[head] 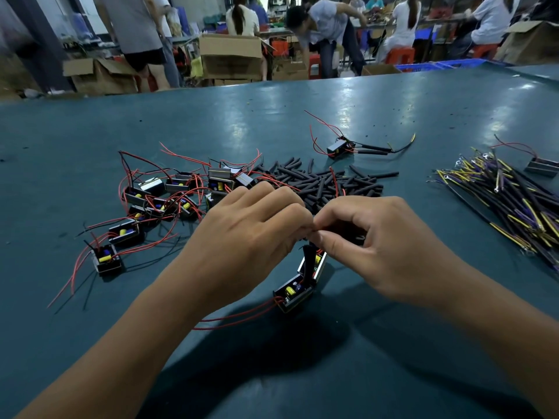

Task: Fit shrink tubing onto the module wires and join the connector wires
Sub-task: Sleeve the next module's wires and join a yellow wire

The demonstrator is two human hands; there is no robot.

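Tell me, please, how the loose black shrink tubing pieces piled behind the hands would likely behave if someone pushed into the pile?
The shrink tubing pieces are short round tubes, so they would probably roll and scatter across the smooth table. They look thin and hollow, so likely very light. Several strays already lie apart from the heap, suggesting they shift easily.

Modules (169,201) left, tubing (326,182) centre, wires (508,201) right.

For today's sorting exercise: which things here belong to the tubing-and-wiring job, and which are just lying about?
Job: module under the hands, tube on its wire, tubing pile, connector wires, spare modules, finished module.
Lying about: cardboard boxes, red stools, blue crates.
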